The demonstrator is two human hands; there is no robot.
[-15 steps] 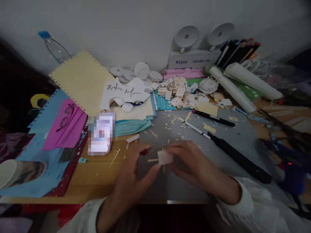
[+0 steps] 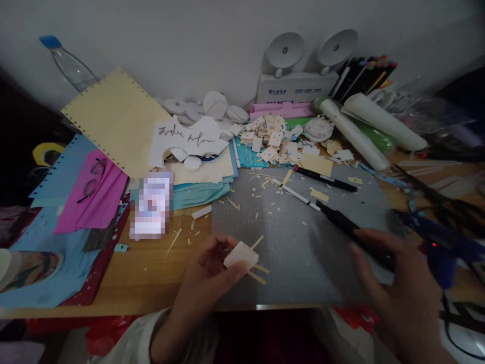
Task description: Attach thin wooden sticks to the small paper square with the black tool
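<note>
My left hand [image 2: 204, 283] holds a small pale card piece with thin sticks poking out of it [image 2: 242, 256], just above the near edge of the grey cutting mat [image 2: 303, 242]. My right hand [image 2: 394, 283] is out to the right with fingers spread and nothing in it. It hovers by the black pen-shaped tool [image 2: 352, 227] and close to the blue glue gun [image 2: 435, 242], whose red light glows.
Stacked coloured sheets [image 2: 113, 121] and glasses [image 2: 91, 179] lie left. Card offcuts [image 2: 276, 136], white discs, paper rolls [image 2: 364, 136], a white box with two lamps [image 2: 295, 86] and markers line the back. A bottle [image 2: 68, 63] stands far left. Scissors [image 2: 447, 202] lie right.
My right hand let go of the small piece and swung right toward the glue gun. My left hand keeps the piece and has tilted it. The view shifted slightly.
</note>
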